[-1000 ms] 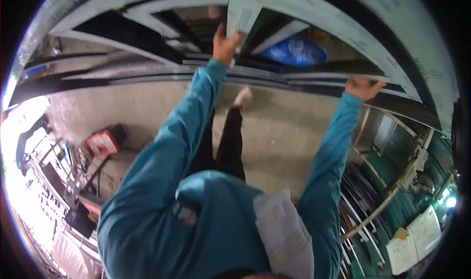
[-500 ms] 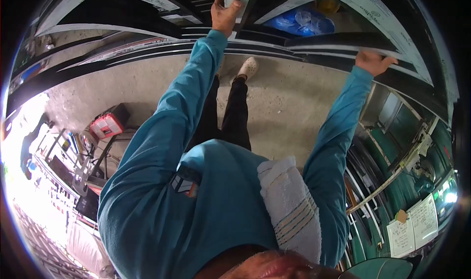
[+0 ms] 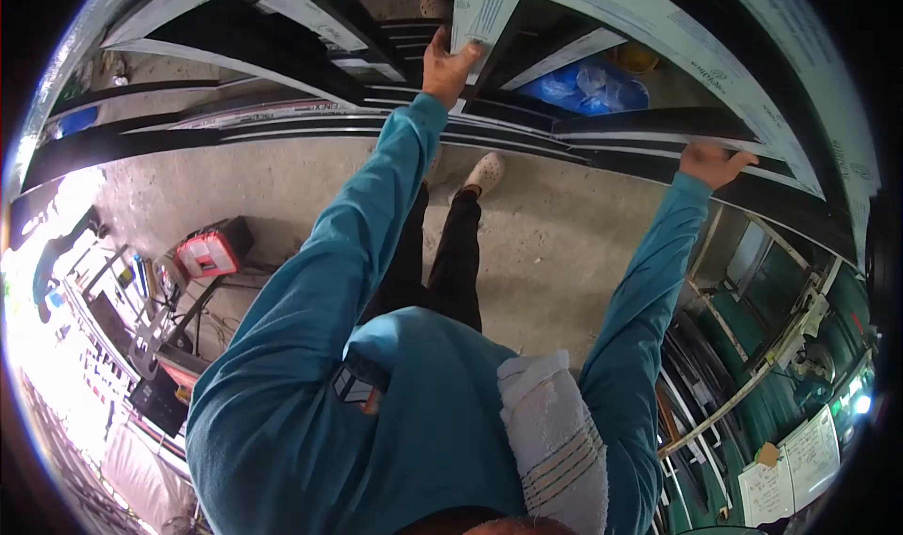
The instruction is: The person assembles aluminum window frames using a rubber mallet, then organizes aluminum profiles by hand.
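A large dark frame (image 3: 649, 27), its faces covered with printed pale protective film, stands upright in front of me. My left hand (image 3: 449, 70) is closed around the film-covered middle bar (image 3: 486, 23), thumb on the near face. Farther right, my right hand (image 3: 715, 164) grips a lower rail (image 3: 649, 140) of the frame. Its fingers are tucked behind the rail and hidden, and the thumb sticks out to the right. Several more dark bars (image 3: 310, 117) lie behind and below this frame near the floor.
Behind the frame lies a blue plastic bag (image 3: 588, 86) beside a yellow object (image 3: 638, 58). A red and black toolbox (image 3: 209, 253) sits on the left. On the right are long dark profiles (image 3: 691, 413), a green surface (image 3: 752, 319) and an open notebook (image 3: 790, 469). Concrete floor (image 3: 546, 215) lies underfoot.
The view has tilted upward, so the frame and both hands appear lower. My left hand also appears slightly farther right, still on the middle bar; my right hand keeps its hold.
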Tool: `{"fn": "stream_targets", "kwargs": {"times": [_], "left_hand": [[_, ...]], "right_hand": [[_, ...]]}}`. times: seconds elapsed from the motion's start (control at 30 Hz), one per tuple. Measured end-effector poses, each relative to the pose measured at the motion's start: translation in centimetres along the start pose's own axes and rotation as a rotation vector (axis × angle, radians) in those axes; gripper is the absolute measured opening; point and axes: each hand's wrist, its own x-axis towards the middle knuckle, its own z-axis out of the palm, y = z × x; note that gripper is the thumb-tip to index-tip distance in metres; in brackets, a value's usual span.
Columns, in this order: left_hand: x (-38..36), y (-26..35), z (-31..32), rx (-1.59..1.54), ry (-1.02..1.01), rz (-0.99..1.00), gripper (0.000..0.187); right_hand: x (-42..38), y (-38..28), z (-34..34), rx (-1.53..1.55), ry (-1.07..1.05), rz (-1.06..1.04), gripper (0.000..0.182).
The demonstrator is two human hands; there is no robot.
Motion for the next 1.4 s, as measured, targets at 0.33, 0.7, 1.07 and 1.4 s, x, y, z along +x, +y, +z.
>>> {"fn": "stream_targets", "kwargs": {"times": [0.33,0.7,1.07,1.4], "left_hand": [[0.4,-0.7,-1.1,-0.033,-0.018,-0.063,0.116],[-2.8,4.2,-8.6,0.576,0.071,-0.031,0.074],[-0.3,13.6,-30.1,0.471,0.163,0.369,0.048],[-1.3,18.8,-28.0,0.023,0.272,-0.069,0.095]], "right_hand": [[-1.9,0.8,2.7,-0.059,0.095,-0.104,0.079],[-0.9,3.1,1.4,-0.201,0.157,-0.02,0.098],[-8.3,6.9,6.5,-0.349,-0.044,0.095,0.099],[-17.4,15.2,14.6,-0.281,-0.306,0.151,0.088]]}}
